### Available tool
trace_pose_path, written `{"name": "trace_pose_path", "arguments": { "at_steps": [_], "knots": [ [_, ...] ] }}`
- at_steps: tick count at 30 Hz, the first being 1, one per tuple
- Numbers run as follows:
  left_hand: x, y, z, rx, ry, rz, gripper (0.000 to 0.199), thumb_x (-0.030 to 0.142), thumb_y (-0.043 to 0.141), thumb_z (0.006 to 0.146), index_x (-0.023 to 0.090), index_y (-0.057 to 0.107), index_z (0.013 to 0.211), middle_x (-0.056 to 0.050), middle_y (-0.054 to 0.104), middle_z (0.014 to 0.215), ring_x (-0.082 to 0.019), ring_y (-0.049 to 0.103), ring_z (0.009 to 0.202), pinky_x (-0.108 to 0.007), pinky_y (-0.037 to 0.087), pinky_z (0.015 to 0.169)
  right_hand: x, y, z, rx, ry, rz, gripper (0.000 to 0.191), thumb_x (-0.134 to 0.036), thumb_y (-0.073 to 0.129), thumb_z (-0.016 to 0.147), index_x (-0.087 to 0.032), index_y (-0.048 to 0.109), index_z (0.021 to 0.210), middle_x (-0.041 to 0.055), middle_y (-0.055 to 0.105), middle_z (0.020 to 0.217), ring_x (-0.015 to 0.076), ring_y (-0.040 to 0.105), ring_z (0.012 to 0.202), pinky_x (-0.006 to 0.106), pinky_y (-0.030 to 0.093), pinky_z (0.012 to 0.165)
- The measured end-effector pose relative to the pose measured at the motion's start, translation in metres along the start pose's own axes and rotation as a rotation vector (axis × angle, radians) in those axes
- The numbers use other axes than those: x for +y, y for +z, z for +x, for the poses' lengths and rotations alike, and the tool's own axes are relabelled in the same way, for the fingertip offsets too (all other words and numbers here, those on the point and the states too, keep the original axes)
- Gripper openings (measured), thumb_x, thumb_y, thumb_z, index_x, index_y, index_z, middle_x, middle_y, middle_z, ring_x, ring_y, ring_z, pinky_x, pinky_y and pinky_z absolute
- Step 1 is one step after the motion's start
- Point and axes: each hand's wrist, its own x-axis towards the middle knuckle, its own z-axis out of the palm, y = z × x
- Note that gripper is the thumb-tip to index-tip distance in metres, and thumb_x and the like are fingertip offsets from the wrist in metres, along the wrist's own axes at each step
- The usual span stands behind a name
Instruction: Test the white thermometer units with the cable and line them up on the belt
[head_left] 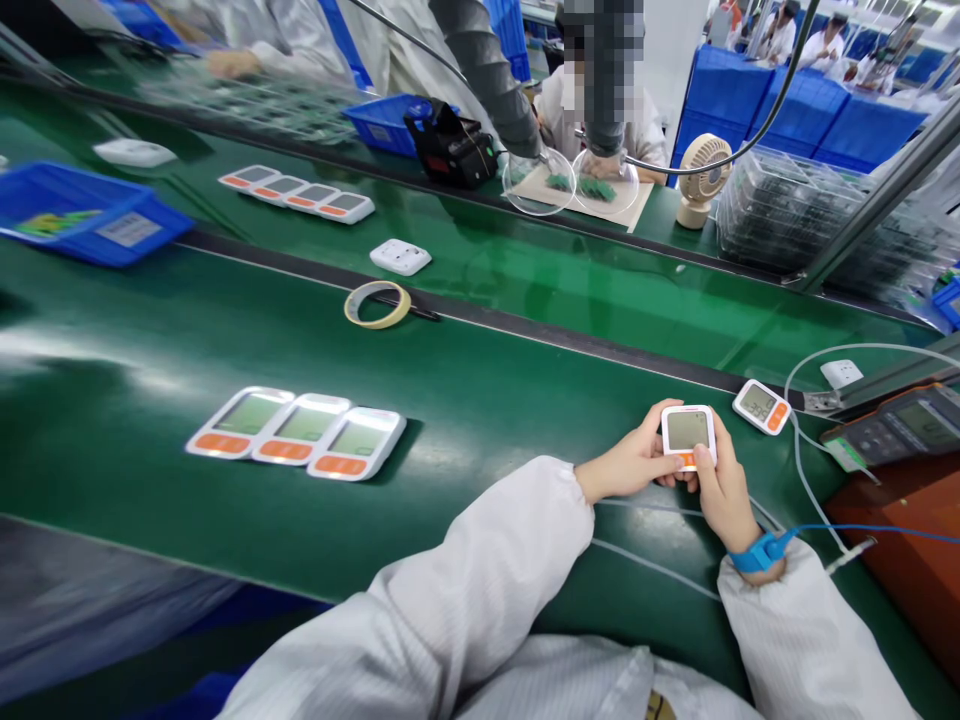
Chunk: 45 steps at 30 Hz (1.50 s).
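Between my two hands is a small white digital meter (688, 430) with a grey screen and orange buttons, its screen facing up at me. My left hand (637, 455) grips its left side, the thumb lying along the lower edge. On the right side my right hand (724, 485) holds it, the thumb on an orange button; a blue wrist strap (757, 553) circles that wrist. Just beyond my right hand lies a similar digital meter (760, 407) with digits on its screen. A row of three such meters (296, 430) rests on the green bench to the left.
A tape roll (377, 304) and a pen (424, 313) lie by the dark rail. Beyond it are a white device (400, 257) and a row of several meters (296, 193). A blue bin (90, 215) stands left; a multimeter (911, 425) with cables, right. Co-workers sit across.
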Motion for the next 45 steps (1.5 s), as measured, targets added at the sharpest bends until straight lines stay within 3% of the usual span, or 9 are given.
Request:
{"name": "trace_pose_path", "arguments": {
  "at_steps": [10, 22, 45],
  "knots": [
    [0.0007, 0.0004, -0.0007, 0.003, -0.006, 0.006, 0.092, 0.043, 0.075, 0.08, 0.023, 0.016, 0.148, -0.004, 0.064, 0.086, -0.014, 0.06, 0.065, -0.026, 0.047, 0.062, -0.0017, -0.0007, 0.0001, -0.008, 0.052, -0.017, 0.057, -0.044, 0.039, 0.101, -0.017, 0.033, 0.151, 0.0018, 0.066, 0.076, 0.0164, 0.06, 0.053, 0.027, 0.052, 0.055],
    [-0.0028, -0.0007, -0.0003, -0.004, 0.011, -0.008, 0.086, 0.041, 0.074, 0.082, 0.027, 0.019, 0.146, -0.005, 0.062, 0.095, -0.013, 0.062, 0.068, -0.024, 0.046, 0.061, -0.0018, -0.0008, 0.0011, 0.0, 0.043, -0.044, 0.059, -0.047, 0.04, 0.1, -0.016, 0.035, 0.15, -0.001, 0.063, 0.067, 0.0171, 0.06, 0.052, 0.026, 0.052, 0.053],
    [-0.0024, -0.0007, 0.0004, -0.01, 0.015, 0.003, 0.086, 0.039, 0.073, 0.083, 0.026, 0.017, 0.146, -0.004, 0.061, 0.095, -0.012, 0.061, 0.068, -0.025, 0.048, 0.062, -0.0026, -0.0019, 0.0007, 0.001, 0.06, -0.062, 0.059, -0.046, 0.04, 0.1, -0.015, 0.034, 0.15, -0.0011, 0.062, 0.065, 0.0174, 0.06, 0.053, 0.026, 0.053, 0.054]
  ]
}}
